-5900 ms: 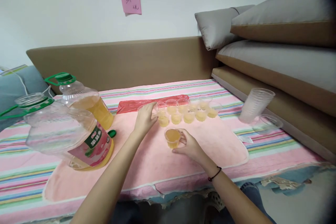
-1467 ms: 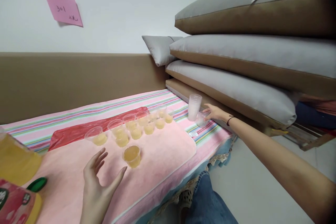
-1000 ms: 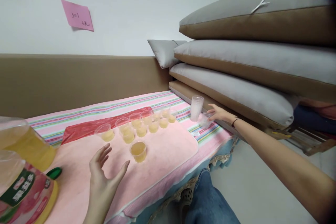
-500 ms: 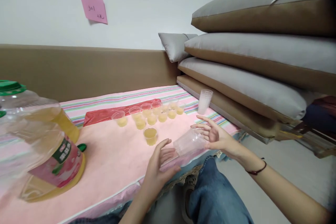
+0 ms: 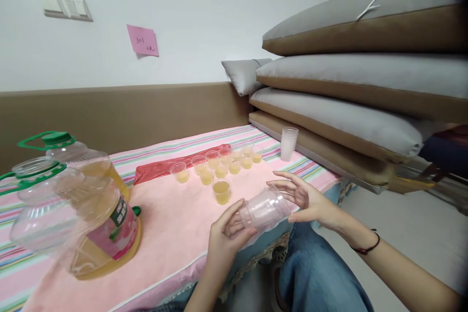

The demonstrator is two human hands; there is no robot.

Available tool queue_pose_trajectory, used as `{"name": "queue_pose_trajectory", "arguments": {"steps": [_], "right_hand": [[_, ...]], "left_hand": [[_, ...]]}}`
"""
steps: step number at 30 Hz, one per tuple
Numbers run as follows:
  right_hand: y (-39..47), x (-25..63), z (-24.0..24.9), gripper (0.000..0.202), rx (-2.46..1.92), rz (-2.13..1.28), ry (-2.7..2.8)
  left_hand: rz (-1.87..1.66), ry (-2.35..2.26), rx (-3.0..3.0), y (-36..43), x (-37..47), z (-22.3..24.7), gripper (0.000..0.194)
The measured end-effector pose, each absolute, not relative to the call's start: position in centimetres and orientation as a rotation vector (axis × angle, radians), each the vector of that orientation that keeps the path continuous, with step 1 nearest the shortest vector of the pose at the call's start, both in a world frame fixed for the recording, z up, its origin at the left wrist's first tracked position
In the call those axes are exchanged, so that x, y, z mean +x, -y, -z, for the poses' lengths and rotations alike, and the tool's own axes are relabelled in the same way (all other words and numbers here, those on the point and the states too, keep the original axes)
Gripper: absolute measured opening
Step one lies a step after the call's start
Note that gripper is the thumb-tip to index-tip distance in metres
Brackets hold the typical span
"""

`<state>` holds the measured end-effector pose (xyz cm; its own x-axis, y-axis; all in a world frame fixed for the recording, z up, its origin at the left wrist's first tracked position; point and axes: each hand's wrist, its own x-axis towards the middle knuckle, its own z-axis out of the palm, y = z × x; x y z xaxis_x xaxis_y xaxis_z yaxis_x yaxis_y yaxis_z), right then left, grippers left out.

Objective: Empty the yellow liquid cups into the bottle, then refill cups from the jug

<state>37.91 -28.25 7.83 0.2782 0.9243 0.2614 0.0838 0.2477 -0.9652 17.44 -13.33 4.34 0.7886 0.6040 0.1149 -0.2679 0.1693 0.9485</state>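
A short stack of clear plastic cups point(image 5: 263, 208) lies sideways between my hands, over the table's front edge. My left hand point(image 5: 228, 229) grips its left end, with the thumb below and the fingers behind. At its right end, my right hand point(image 5: 302, 200) has its fingers spread, close to the rims; whether they touch is hard to tell. One cup of yellow drink point(image 5: 222, 192) stands just beyond my left hand. Behind it, several filled cups point(image 5: 220, 170) stand in a cluster. A taller stack of clear cups point(image 5: 288, 144) stands upright at the back right.
Two large juice bottles stand at left: an uncapped one point(image 5: 113, 229) in front, a green-capped one point(image 5: 60, 139) behind. A green cap point(image 5: 136, 210) lies beside them. Red plastic point(image 5: 157, 171) lies behind the cups. Stacked cushions point(image 5: 343, 107) rise at right.
My left hand has closed around the left end of the cup stack, where it was open before. The view has shifted, so the table's contents appear lower and further right.
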Motion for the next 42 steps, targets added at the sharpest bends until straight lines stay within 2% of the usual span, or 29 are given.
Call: {"name": "queue_pose_trajectory", "arguments": {"steps": [10, 16, 21, 23, 26, 31, 36, 42], "right_hand": [[28.5, 36.7, -8.8, 0.090, -1.261, -0.637, 1.281], [29.1, 36.2, -9.5, 0.076, -1.464, -0.506, 1.364], [29.4, 36.5, -9.1, 0.075, -1.518, -0.472, 1.421], [29.7, 37.5, -8.7, 0.072, -1.505, -0.491, 1.410], [30.4, 40.8, -8.5, 0.070, -1.511, -0.468, 1.324], [31.3, 51.1, -9.0, 0.071, -1.730, -0.269, 1.130], [29.5, 61.5, -8.6, 0.071, -2.019, -0.135, 0.908], [27.1, 66.8, -6.2, 0.081, -2.117, -0.171, 0.763]], "left_hand": [[-0.632, -0.308, 1.332, 13.3, 16.4, -4.9, 0.070], [-0.624, -0.280, 1.440, 12.9, 16.3, -4.9, 0.073], [-0.609, -0.312, 1.553, 13.2, 16.5, -5.0, 0.069], [-0.626, -0.329, 1.631, 13.4, 16.6, -5.0, 0.078], [-0.705, -0.361, 1.717, 13.2, 16.7, -4.7, 0.087], [-0.868, -0.448, 1.799, 11.5, 16.3, -4.4, 0.063], [-0.967, -0.503, 1.837, 9.0, 16.0, -4.0, 0.056], [-1.049, -0.515, 1.739, 5.9, 16.0, -3.5, 0.064]]}}
